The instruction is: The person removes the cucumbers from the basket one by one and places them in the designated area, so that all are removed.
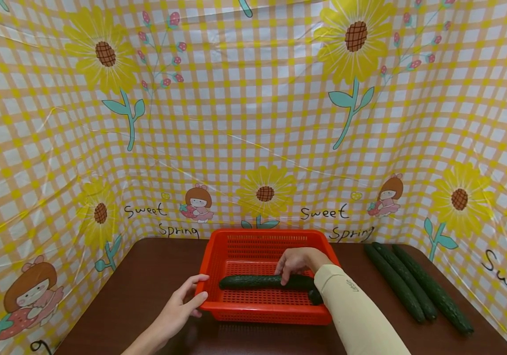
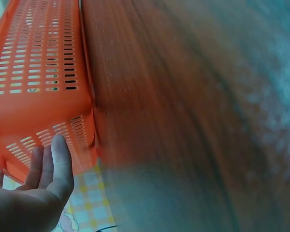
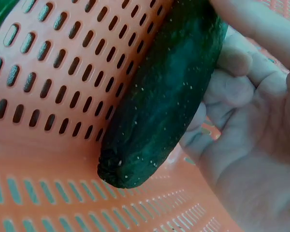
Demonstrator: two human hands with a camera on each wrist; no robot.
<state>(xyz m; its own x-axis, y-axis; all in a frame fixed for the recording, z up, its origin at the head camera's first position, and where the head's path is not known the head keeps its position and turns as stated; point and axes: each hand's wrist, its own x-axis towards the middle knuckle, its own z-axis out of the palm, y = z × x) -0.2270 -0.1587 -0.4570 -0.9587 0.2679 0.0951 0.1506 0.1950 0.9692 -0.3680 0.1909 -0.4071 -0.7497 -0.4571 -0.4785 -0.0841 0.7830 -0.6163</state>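
A red plastic basket (image 1: 271,306) with slotted walls stands on the table. My left hand (image 1: 183,298) holds its left side at the rim; in the left wrist view, the fingers (image 2: 62,159) lie against the outer wall. Inside the basket, my right hand (image 1: 299,261) grips a long dark green cucumber (image 1: 251,282) lying crosswise. One tapered end of this cucumber (image 3: 150,111) shows in the right wrist view, close to the slotted plastic. The rounded end of another cucumber (image 1: 315,297) shows near the basket's front right corner; the sleeve and basket edge hide its remainder.
Three more cucumbers (image 1: 417,283) lie side by side on the dark brown table (image 1: 147,276), right of the basket. A checked, flower-printed cloth (image 1: 253,123) hangs behind the table and along both sides.
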